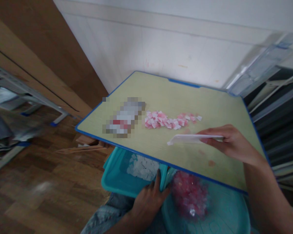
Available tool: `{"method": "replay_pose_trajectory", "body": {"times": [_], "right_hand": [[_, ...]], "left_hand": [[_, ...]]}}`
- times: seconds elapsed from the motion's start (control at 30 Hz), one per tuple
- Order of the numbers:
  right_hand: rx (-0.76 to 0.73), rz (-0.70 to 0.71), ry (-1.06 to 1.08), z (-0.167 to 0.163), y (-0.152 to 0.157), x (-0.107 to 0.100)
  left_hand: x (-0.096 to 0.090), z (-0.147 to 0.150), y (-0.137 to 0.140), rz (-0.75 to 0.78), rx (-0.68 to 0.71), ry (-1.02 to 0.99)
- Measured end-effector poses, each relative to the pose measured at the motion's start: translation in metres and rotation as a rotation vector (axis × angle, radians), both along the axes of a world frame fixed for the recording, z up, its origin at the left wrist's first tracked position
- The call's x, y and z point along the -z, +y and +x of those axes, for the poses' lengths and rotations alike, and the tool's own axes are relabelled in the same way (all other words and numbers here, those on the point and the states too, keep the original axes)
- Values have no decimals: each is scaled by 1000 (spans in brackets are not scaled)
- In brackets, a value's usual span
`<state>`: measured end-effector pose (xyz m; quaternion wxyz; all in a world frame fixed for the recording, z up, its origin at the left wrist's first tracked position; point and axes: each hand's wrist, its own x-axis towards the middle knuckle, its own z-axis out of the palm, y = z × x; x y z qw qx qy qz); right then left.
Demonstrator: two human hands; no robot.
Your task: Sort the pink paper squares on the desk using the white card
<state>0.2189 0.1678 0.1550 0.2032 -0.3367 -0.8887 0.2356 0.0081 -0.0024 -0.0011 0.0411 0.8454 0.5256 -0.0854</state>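
My right hand [230, 143] is closed on a flat, thin white plastic piece [188, 139], pinched between fingers and thumb above the right part of the table. Beyond it, a loose row of small pink and white squares [164, 119] lies on the yellowish tabletop [185, 97]. Low in front of me, my left hand [148, 201] holds the right rim of a rectangular teal tub [112, 178], fingers on the inner side and thumb outside. White flat pieces [143, 167] lie inside that tub. What exactly the white plastic piece is, I cannot tell.
A round teal basin [224, 211] holds a clear bag of pinkish-red pieces [190, 195], partly under the table's blue edge [136, 151]. A blurred-out object [124, 117] lies at the table's left. Cardboard [51, 65] stands left, a white wall [161, 42] behind.
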Motion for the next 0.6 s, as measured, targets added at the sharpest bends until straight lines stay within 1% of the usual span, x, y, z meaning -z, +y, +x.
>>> {"method": "replay_pose_trajectory", "body": {"times": [0.13, 0.23, 0.3, 0.4, 0.47, 0.5, 0.6], "right_hand": [[-123, -69, 23, -12, -4, 2], [-207, -70, 63, -26, -12, 3], [-241, -84, 80, -36, -19, 4], [-282, -143, 97, -46, -27, 5], [-297, -159, 102, -47, -29, 6], [-293, -145, 110, -45, -29, 6], [-206, -63, 147, -38, -24, 6]], "left_hand": [[2, 0, -1, 13, 10, 0], [4, -1, -1, 21, 13, 3], [7, -1, -2, 16, 14, -1], [9, -1, -3, 23, 9, -2], [10, -1, -3, 33, 13, 9], [10, -1, -3, 35, 18, 14], [9, -1, -2, 41, 28, 25]]}}
